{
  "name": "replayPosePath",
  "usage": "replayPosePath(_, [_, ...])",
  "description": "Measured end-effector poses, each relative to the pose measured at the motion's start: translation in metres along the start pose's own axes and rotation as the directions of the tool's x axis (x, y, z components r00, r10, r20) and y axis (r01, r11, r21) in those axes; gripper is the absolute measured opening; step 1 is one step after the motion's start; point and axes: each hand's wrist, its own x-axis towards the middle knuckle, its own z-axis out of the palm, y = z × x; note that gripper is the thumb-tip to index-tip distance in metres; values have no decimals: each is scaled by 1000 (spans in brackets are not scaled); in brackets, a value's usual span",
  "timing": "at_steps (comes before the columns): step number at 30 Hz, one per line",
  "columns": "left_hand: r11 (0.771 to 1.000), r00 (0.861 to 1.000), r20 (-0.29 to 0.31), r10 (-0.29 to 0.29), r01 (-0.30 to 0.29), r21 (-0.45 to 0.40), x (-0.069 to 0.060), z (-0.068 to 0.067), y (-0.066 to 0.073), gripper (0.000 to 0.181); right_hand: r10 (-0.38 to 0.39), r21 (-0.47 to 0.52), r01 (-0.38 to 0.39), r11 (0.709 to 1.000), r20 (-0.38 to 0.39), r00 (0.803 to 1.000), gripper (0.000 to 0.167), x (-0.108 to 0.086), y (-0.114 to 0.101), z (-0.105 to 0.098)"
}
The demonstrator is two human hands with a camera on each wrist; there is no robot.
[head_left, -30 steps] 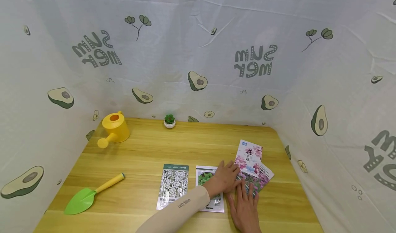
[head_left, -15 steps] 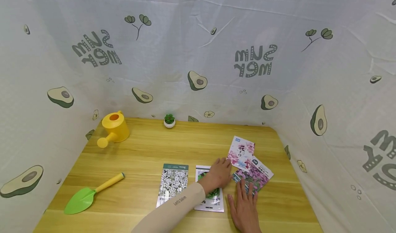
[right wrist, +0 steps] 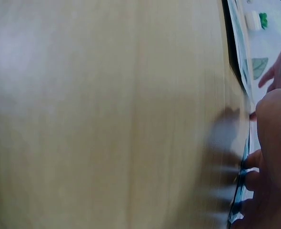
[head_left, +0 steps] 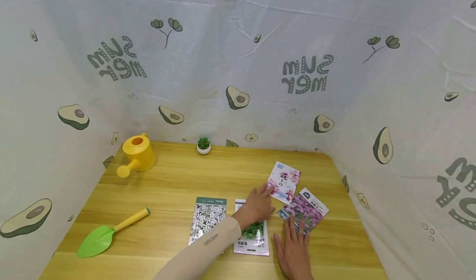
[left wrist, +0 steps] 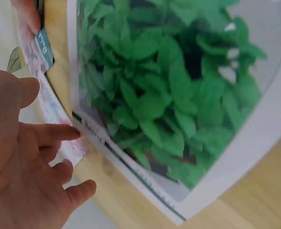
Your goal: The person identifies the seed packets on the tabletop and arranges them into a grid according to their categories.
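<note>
My left hand (head_left: 258, 205) reaches over a green-leaf seed packet (head_left: 254, 235), its fingertips on the left edge of a pink-blossom seed packet (head_left: 284, 182). In the left wrist view that hand (left wrist: 31, 157) has its fingers spread, close to the leafy packet (left wrist: 150, 90). My right hand (head_left: 295, 251) lies with straight fingers on the lower left corner of a purple-flower seed packet (head_left: 310, 210). The pink packet's lower corner is close to the purple one; whether they touch I cannot tell. Part of the leafy packet is hidden beneath the left wrist.
A white-flower seed packet (head_left: 208, 220) lies left of the leafy one, partly behind the sleeve (head_left: 208, 247). Further left are a green trowel (head_left: 98, 240) with a yellow handle and a yellow watering can (head_left: 139, 154). A small potted succulent (head_left: 203, 145) stands at the table's back edge.
My left hand has slid the pink-blossom packet leftward and slightly back, uncovering more of the purple-flower packet. The right hand has stayed on the purple packet.
</note>
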Motion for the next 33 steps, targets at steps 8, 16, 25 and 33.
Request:
replayPosePath(8, [976,998,28,-51,56,-210,-3,0,-18,62,1,30,0,1000,-17,1000,66,-1,0,0])
replayPosePath(16, [970,998,-24,-53,46,-239,-11,3,-33,51,25,1,-25,1000,51,998,69,1,-3,-4])
replayPosePath(25, [981,995,-36,-97,90,-170,-22,6,-43,51,61,-5,-61,998,123,991,72,4,-5,-7])
replayPosePath(33, [963,995,-19,-99,91,-254,-25,17,-58,53,50,9,-50,999,82,995,71,4,-2,-2])
